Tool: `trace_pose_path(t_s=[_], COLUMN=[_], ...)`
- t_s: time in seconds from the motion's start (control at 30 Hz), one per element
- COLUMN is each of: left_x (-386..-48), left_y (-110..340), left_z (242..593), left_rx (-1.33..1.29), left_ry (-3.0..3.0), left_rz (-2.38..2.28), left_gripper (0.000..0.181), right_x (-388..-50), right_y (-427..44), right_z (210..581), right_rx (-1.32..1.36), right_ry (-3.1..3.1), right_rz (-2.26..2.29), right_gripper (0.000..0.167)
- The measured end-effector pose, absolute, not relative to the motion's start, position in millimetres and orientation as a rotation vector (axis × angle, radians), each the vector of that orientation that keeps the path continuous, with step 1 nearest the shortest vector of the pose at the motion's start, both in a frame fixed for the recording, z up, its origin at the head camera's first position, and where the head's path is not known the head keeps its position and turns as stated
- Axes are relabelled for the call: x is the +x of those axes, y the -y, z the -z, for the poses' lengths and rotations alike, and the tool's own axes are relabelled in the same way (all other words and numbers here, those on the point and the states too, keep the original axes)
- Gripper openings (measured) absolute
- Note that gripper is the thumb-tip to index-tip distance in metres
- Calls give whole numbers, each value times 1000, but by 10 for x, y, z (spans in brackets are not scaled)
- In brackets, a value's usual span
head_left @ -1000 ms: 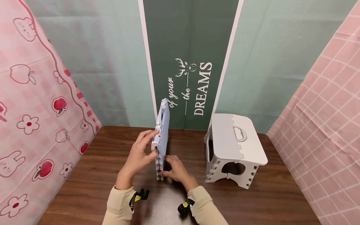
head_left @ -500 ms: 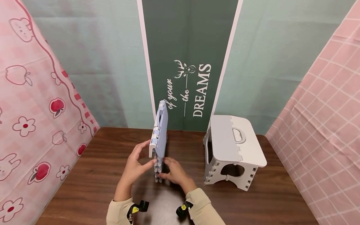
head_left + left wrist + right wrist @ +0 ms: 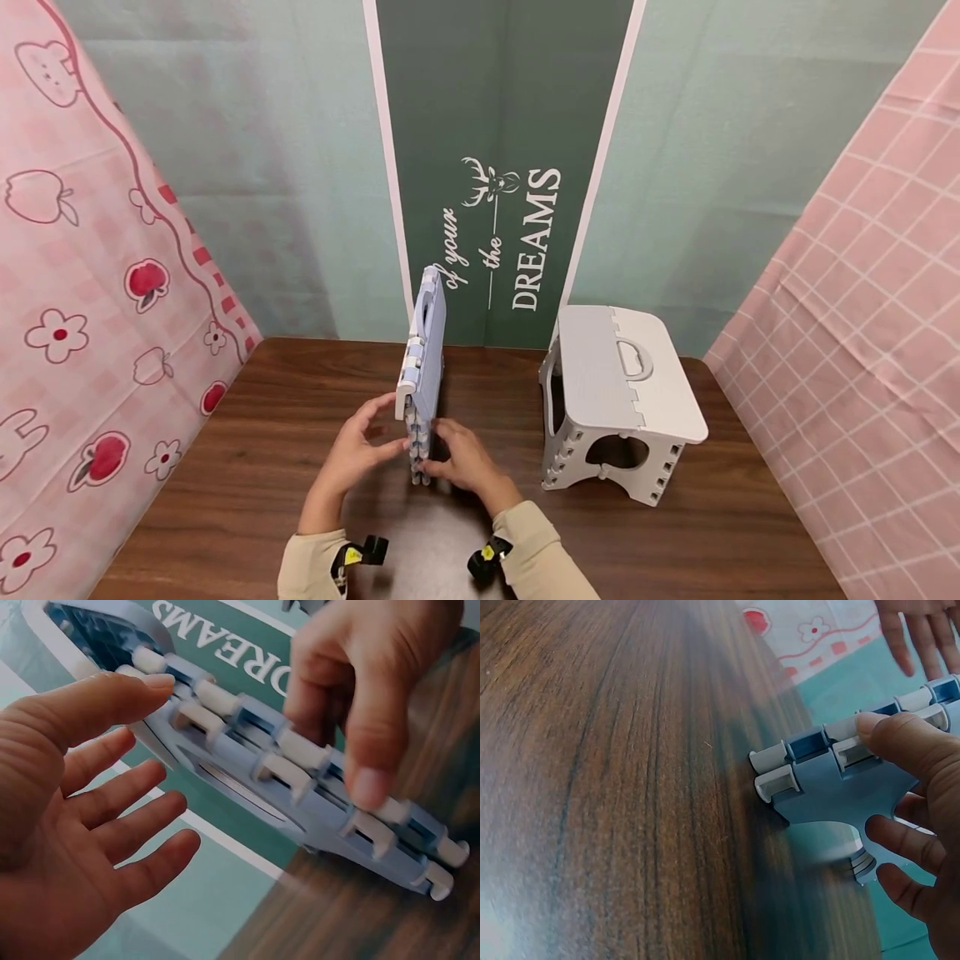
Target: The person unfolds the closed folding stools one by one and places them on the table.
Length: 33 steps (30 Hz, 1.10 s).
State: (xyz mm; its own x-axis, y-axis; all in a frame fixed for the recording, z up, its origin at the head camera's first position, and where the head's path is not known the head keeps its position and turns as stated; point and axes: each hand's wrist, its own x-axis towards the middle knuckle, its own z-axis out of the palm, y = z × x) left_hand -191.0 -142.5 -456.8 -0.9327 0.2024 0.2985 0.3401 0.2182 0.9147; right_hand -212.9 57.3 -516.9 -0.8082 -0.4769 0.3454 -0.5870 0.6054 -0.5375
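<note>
A folded blue-and-white folding stool (image 3: 431,367) stands on edge on the wooden table, its row of white hinge knuckles facing me. My left hand (image 3: 354,454) is at its left side; in the left wrist view the fingers (image 3: 142,817) are spread and relaxed, the thumb reaching to the hinge edge. Whether that thumb touches is hard to tell. From the right, my right hand (image 3: 468,458) grips the lower part of the stool. Its thumb (image 3: 900,735) presses on the hinge knuckles, while the other fingers lie along the side panel near the leg cutout.
To the right stands an unfolded grey-and-white folding stool (image 3: 633,392) with a handle in its top. A green printed cloth (image 3: 495,108) hangs behind the table (image 3: 247,467). Pink curtains (image 3: 97,333) flank both sides.
My left hand has come off the stool's upper edge, moving down and to the left, and its fingers have loosened. The right hand keeps its hold low on the stool.
</note>
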Motion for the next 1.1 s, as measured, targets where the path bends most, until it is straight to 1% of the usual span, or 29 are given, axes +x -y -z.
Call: trace_pose_path(t_s=[0.5,0.87,1.1], left_x=[-2011,-2071,-2079], left_y=[1445,1389,1387], left_z=[4841,4974,5008], left_rx=[-577,-690,-642], left_ry=[2407,2368,2401], left_rz=[1947,2018,2041], left_gripper=[53,41,41], right_x=[-2126,-2136,-2126], right_y=[-578,-575,-578], right_z=[5207,5236,5242], right_rx=[855,868,871], right_ry=[2661,2633,2609], right_rz=[-1076,-1094,-1096], right_gripper=[58,58,56])
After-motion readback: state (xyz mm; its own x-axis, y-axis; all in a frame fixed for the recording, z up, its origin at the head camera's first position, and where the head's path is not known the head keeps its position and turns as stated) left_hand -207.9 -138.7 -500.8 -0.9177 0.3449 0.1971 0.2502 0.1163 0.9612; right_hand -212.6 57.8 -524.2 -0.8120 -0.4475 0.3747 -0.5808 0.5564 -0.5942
